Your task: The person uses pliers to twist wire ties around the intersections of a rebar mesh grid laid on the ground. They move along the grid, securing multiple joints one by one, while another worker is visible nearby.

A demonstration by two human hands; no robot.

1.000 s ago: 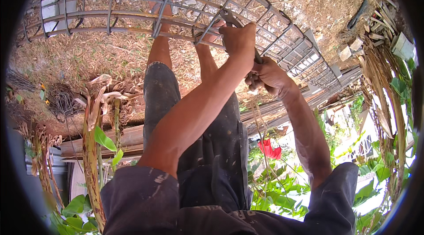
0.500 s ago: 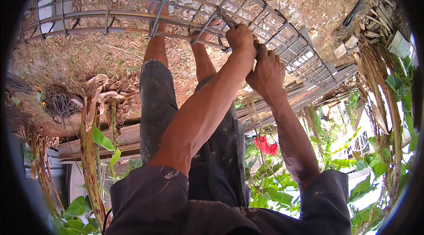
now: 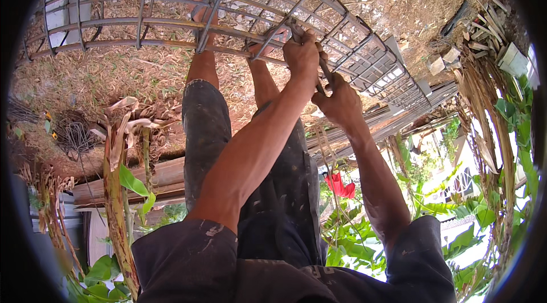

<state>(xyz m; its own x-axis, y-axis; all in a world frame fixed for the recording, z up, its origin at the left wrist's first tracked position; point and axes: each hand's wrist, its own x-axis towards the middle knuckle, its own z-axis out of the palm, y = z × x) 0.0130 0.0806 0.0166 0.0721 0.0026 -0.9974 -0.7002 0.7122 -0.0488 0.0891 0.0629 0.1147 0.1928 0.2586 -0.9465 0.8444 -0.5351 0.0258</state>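
A long cage of tied steel bars [image 3: 171, 22] crosses the upper part of the view, from the far left round to the right. My left hand [image 3: 302, 55] is closed round a dark, pincer-like metal tool [image 3: 296, 30], close to its head, which sits at a crossing of the bars. Lower and to the right, my right hand [image 3: 341, 102] grips the handle end of the same tool. A short length of handle shows between the two hands. The fingers partly hide the tool, so its exact kind cannot be made out.
My sandalled feet [image 3: 202, 4] stand beneath the bars. Tangled wire [image 3: 77, 136] lies at the left. Long boards or poles [image 3: 336, 138] stretch behind the legs. Scrap wood [image 3: 487, 35] is heaped at the right, beside dry banana stems [image 3: 481, 92]. A red cloth [image 3: 341, 185] hangs lower down.
Both hands have shifted slightly left and toward me, still gripping the tool. More of the handle shows between them, and they sit a little further apart.
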